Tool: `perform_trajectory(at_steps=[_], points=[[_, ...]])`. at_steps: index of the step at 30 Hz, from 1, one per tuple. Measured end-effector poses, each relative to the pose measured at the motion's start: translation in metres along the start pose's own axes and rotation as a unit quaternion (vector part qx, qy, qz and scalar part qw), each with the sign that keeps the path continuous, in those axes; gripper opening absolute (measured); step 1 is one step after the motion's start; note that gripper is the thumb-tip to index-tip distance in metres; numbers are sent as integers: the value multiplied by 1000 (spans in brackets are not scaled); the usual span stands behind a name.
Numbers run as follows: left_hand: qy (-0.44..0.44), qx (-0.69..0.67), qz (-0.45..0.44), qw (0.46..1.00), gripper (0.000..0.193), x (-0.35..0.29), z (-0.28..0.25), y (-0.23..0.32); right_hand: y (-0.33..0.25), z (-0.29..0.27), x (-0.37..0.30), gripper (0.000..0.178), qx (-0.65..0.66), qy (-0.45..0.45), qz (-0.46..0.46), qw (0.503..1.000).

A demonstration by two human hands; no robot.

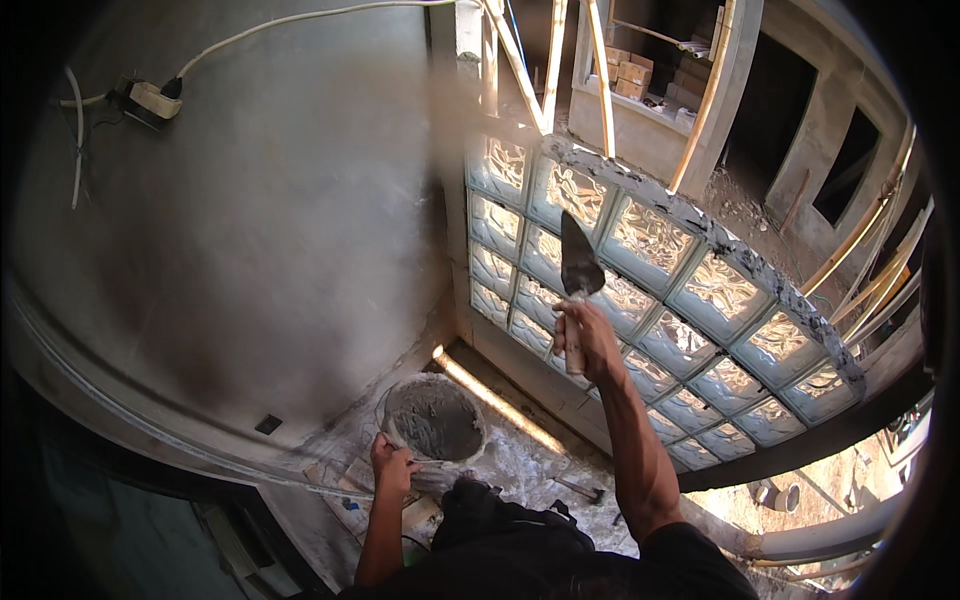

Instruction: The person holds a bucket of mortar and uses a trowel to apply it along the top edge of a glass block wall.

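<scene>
My right hand is closed around the handle of a pointed trowel, raised with its dark blade upward in front of a glass block wall. Rough grey mortar runs along the top edge of the blocks. Lower and to the left, my left hand grips a round bucket at its near left side. Whether the fingers hold the rim or a handle is hard to make out. Wet grey mortar lies inside the bucket.
A smooth grey wall rises on the left, with a power strip and cable hanging on it. Bamboo poles lean behind the blocks. A hammer-like tool lies on the mortar-spattered floor. Cardboard boxes sit on a far ledge.
</scene>
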State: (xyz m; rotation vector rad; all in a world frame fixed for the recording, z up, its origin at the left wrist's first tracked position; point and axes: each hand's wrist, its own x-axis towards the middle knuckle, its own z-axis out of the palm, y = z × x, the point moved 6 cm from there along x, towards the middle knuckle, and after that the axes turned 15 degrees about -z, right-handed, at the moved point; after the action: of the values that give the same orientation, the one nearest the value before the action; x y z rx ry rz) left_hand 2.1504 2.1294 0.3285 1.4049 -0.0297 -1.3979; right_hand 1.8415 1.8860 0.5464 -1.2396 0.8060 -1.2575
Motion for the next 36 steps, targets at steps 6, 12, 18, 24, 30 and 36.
perform_trajectory(at_steps=[6, 12, 18, 24, 30, 36], points=[[73, -56, 21, 996, 47, 10, -98, 22, -24, 141, 191, 12, 86, 16, -68, 994], [172, -98, 20, 980, 52, 0, -166, 40, 10, 222, 314, 4, 194, 84, -14, 977], [192, -106, 14, 975, 50, 0, -186, 46, 16, 208, 347, 8, 197, 142, -36, 969], [171, -111, 2, 979, 40, -3, -163, 52, -12, 166, 277, 4, 331, 206, -39, 920], [119, -148, -31, 981, 42, -4, -130, 58, -24, 91, 189, 7, 334, 203, -47, 919], [111, -107, -55, 987, 43, 20, -132, 50, -35, 111, 157, 10, 153, 159, -34, 975]])
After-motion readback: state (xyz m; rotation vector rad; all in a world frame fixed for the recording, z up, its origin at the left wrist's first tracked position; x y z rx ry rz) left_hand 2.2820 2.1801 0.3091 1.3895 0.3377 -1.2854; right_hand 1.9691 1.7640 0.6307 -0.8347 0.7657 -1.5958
